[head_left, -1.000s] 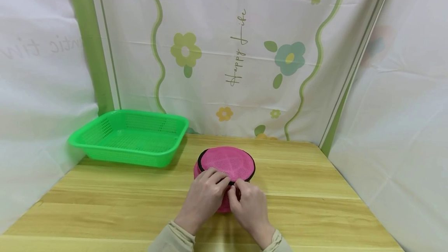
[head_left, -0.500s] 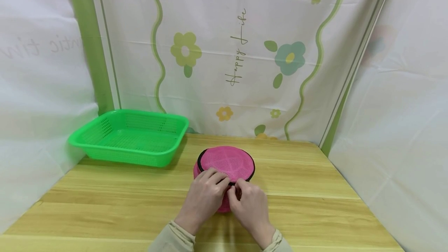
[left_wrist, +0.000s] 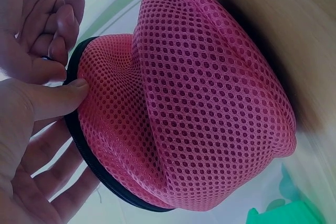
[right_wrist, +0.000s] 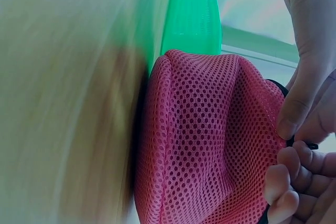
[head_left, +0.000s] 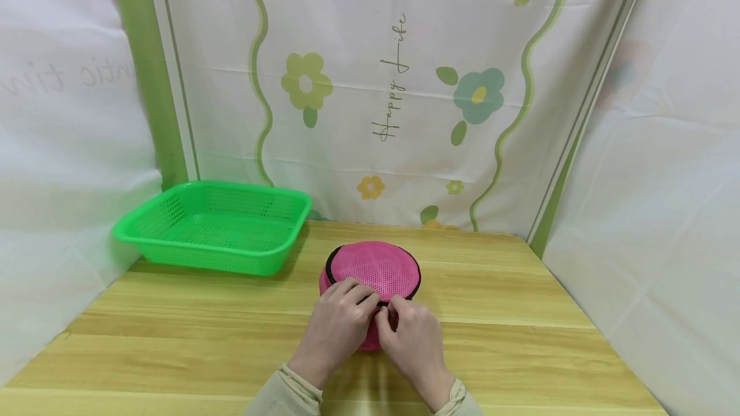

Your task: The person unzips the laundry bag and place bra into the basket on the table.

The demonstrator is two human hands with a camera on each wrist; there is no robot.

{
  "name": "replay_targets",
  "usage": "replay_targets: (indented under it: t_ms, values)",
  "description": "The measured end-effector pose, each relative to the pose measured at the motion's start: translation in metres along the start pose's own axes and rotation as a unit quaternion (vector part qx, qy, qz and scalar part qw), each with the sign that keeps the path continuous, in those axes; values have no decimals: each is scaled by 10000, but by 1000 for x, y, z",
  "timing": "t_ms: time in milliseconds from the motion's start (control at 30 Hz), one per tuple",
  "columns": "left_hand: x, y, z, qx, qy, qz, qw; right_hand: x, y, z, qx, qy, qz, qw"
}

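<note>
A round pink mesh laundry bag (head_left: 376,268) with a black zippered rim stands on the table before me. My left hand (head_left: 341,320) grips the near part of that rim, its thumb on the mesh side and the other fingers over the top. In the left wrist view, the thumb (left_wrist: 79,85) lies just below the black zipper (left_wrist: 100,174). Right beside it, my right hand (head_left: 413,332) has curled fingers at the same edge. A small black zipper pull (right_wrist: 312,146) shows at its fingertips in the right wrist view. The bag's mesh side sags inward.
A green plastic basket (head_left: 214,252) with perforated walls stands at the back left of the wooden table (head_left: 491,352). White curtains (head_left: 347,31) with printed flowers rise behind the table and along both sides.
</note>
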State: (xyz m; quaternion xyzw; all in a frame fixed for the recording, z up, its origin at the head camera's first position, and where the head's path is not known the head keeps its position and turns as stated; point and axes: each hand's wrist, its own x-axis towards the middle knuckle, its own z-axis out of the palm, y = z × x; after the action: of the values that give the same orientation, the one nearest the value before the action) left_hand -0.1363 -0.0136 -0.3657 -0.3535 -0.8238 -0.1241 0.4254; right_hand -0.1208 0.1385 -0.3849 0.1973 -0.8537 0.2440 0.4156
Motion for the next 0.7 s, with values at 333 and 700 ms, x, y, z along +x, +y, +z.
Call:
replay_targets:
  t_ms: [333,700]
  values:
    - [0,0,-1,46,-11,-2,10000,-1,1,0,11,-12,36,10000]
    - [-1,0,0,118,85,11,9999,0,1,0,-51,50,-35,10000]
